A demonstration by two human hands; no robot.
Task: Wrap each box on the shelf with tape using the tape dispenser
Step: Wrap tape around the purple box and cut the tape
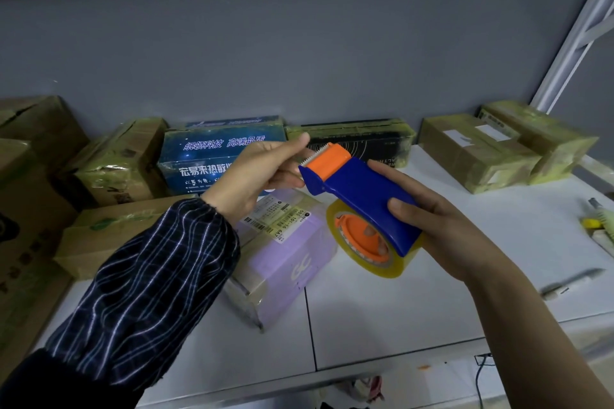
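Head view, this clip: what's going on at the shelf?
A person holds a tape dispenser in the air over a white shelf. The right hand grips its blue body by the tape roll; the left hand pinches at the orange cutter end. A purple box lies right below, and boxes along the back wall look taped already.

Dim, cool, even indoor light; soft picture.
Wide-angle bending at edges; left boxes [23, 209] and right pen [571, 280] smeared; faint sheen on white shelf [432, 302]; shadows weak.
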